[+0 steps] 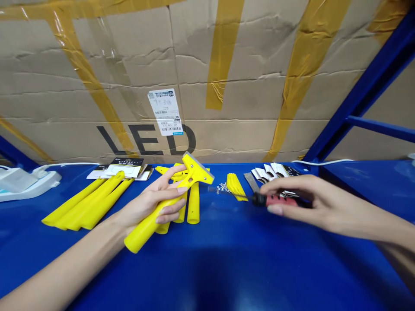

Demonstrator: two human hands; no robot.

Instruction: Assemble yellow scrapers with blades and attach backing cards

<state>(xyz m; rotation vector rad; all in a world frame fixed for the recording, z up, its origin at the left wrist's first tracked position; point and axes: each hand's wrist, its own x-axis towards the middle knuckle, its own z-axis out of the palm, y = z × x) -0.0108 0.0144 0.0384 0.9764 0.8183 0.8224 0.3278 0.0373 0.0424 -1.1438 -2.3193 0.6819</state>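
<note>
My left hand point(152, 201) is wrapped round a yellow scraper point(145, 224), whose head, with two screws and a metal blade edge, points up and to the right. My right hand point(301, 198) grips a red and black screwdriver point(279, 201); its blurred shaft points left, over the small screws. Those screws point(222, 188) lie in a small pile beside a stack of yellow plastic pieces point(236, 186). Behind and below my left hand, several more yellow scrapers point(193, 205) rest on the blue surface point(220, 268).
Long yellow handles point(94, 201) and black-and-white packaging cards point(125, 167) lie at the left, near a white power strip point(29, 185). More cards point(275, 170) lie behind my right hand. A taped cardboard box point(129, 99) stands at the back, with a blue metal frame point(363, 86) at the right.
</note>
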